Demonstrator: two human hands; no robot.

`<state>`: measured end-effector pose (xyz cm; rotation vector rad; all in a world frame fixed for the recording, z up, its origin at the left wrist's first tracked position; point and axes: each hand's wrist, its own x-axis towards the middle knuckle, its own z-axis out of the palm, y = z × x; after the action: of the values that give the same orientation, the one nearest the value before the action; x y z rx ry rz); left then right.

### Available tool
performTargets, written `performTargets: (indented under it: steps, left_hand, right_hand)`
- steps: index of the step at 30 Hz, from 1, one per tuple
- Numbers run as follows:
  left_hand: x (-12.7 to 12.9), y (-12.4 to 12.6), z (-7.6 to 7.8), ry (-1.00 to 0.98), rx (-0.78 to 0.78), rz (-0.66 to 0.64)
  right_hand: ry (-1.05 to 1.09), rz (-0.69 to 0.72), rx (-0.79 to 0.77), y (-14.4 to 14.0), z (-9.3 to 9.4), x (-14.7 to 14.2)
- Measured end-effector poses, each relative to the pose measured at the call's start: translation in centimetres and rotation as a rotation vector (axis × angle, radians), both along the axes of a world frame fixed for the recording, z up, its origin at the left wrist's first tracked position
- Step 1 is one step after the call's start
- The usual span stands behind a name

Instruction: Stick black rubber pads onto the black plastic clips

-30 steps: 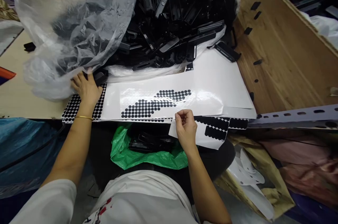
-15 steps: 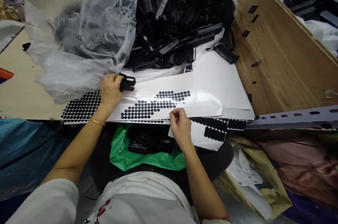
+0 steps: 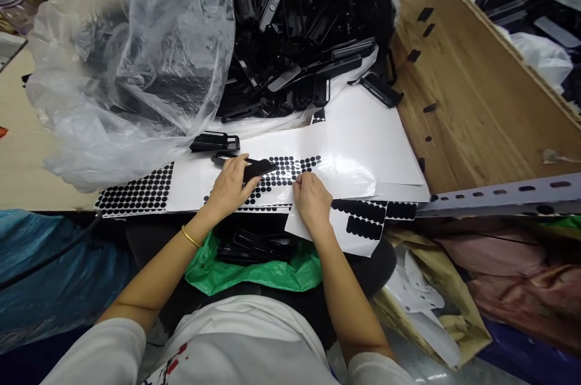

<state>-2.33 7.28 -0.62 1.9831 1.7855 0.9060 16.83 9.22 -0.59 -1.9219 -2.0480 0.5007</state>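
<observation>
My left hand (image 3: 229, 190), with a gold bangle at the wrist, grips a long black plastic part (image 3: 258, 169) between thumb and fingers. The part is tilted over a white sheet of round black stickers (image 3: 282, 173). Closed in a pinch, my right hand (image 3: 312, 200) rests at the lower edge of that sheet; what its fingertips hold, if anything, is hidden. Another black part with a frame-like end (image 3: 215, 141) lies just beyond my left hand, by the edge of the clear plastic bag (image 3: 172, 52).
A large heap of black plastic parts (image 3: 295, 40) fills the far middle. A wooden board (image 3: 472, 88) walls off the right side. On my lap a green bag (image 3: 254, 281) holds more black parts. A second dotted sheet (image 3: 136, 191) lies at left.
My left hand has moved right, towards my right hand, and now holds a part over the stickers. A black part lies where that hand was. My right hand stays at the sheet.
</observation>
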Motion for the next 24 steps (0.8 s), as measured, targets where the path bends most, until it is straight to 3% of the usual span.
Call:
performTargets:
  steps: [2,6,11,13,15,24]
  left_hand:
    - [-0.1,-0.3,0.1,-0.002,0.044,-0.087]
    - [0.9,-1.6,0.8,-0.232,0.012,-0.041]
    - [3.7,-3.2,1.2,-1.079,-0.518,-0.034]
    - [4.4,-3.6,1.0,-1.319,-0.644,-0.011]
    - [4.8,-3.9,0.8,-1.419,-0.679,0.025]
    - [5.5,-4.6,0.9,-1.475,-0.666,0.056]
  right_hand:
    - [0.125,-0.001,0.008,-0.5,0.3,0.2]
    - [0.646,-0.020,-0.076,-2.1,0.9,0.3]
    - [1.101,-0.037,-0.247,-4.4,1.4,-0.9]
    - [1.151,-0.045,-0.263,-5.0,1.4,-1.3]
    - [1.151,-0.058,-0.254,-5.2,1.4,-1.6]
    - [1.067,-0.139,-0.194,-5.3,1.3,-2.2]
